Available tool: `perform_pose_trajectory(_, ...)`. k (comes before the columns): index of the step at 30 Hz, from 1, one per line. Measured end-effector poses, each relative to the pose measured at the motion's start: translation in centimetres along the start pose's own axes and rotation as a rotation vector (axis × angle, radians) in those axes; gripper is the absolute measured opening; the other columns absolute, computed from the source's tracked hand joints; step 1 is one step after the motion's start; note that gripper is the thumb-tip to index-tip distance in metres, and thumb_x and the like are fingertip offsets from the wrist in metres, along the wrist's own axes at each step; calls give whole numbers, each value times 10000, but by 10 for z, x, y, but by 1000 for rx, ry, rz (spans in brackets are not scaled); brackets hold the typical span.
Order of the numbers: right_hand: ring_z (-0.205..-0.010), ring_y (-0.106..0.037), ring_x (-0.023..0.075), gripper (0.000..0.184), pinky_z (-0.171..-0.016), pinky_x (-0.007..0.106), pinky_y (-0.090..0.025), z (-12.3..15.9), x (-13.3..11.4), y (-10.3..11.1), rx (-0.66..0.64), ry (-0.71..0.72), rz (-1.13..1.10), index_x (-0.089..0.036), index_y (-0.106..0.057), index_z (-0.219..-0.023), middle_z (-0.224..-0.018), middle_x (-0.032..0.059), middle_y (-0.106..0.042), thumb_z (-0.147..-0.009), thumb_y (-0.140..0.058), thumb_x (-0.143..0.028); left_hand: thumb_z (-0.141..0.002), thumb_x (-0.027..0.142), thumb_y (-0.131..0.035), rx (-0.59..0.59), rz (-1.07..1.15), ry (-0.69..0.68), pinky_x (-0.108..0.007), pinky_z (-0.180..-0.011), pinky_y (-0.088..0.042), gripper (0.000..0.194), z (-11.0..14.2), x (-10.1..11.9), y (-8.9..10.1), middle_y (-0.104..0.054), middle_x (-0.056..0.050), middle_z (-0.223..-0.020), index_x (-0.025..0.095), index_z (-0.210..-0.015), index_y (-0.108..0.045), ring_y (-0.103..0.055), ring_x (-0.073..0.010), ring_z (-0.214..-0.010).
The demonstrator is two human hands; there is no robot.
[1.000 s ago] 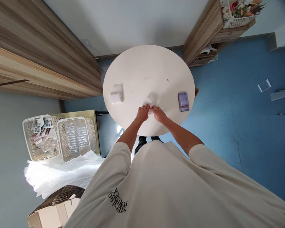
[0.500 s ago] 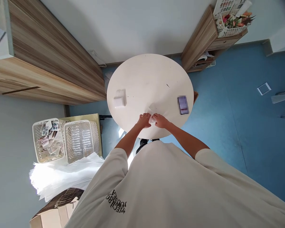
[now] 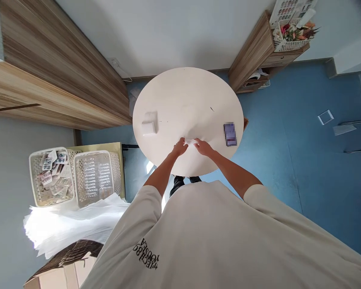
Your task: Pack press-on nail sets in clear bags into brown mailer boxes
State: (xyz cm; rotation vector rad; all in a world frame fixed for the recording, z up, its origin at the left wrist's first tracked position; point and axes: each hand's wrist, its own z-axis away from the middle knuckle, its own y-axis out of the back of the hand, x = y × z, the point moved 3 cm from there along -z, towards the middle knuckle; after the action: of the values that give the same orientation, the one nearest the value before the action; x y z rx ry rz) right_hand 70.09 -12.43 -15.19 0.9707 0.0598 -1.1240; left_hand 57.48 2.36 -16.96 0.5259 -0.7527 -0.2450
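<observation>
My left hand (image 3: 180, 147) and my right hand (image 3: 202, 146) meet over the near part of a round white table (image 3: 186, 92). Both pinch a small piece of folded white paper (image 3: 190, 141) that lies on the tabletop between them. The fingers of each hand are closed on its edges. A small stack of white folded pieces (image 3: 149, 123) sits at the table's left side. At the table's right edge lies a purple phone (image 3: 230, 134).
Two white baskets (image 3: 74, 174) stand on a low yellow-green stand at the left, one with small packets. A pile of white sheets (image 3: 69, 224) and a cardboard box (image 3: 57, 269) lie below them. Wooden cabinets flank the table. Blue floor spreads to the right.
The white paper was larger and spread out a second ago. It is now folded smaller between my hands, which have drawn closer together. The view shifted slightly.
</observation>
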Motion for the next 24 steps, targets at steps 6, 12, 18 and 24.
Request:
perform_pose_trajectory(6,-1246,-649,301,473,-985,427,-549,-20,-13,-5,174,-73,3,-184,-497,-1547,-1413,157,-662,-1113,-363,-312,-1021,283,-500,146,66,-13,-395,-1048,-548,514,0,-5,-12,-628,-135,-1439,228,-1526,-422,-657,-235,-1261)
perform_pose_trajectory(12,-1210,-650,271,466,-1018,407,-546,-26,-8,-7,189,-42,17,-200,-504,-1550,-1371,154,-651,-1110,-393,-305,-1021,393,-557,86,55,95,-363,-1033,-547,391,-16,-1,-9,-586,-149,-1471,209,-1364,-600,-666,-243,-1241)
perform_pose_trajectory(18,-1100,-689,258,446,-905,391,-597,-28,0,-12,215,-73,-7,-230,-541,-1521,-1473,166,-535,-1093,-438,-295,-1077,395,-426,120,-31,187,-518,-1097,-497,321,-24,12,-12,-639,-166,-1404,227,-1240,-645,-606,-339,-1339)
perform_pose_trajectory(24,-1094,-668,275,453,-900,409,-587,-34,-2,-18,283,-118,-80,-202,-485,-1487,-1388,166,-569,-1037,-513,-251,-1075,333,-427,282,-8,198,-483,-1007,-545,446,-12,21,-17,-621,-167,-1422,232,-1509,-442,-644,-323,-1259)
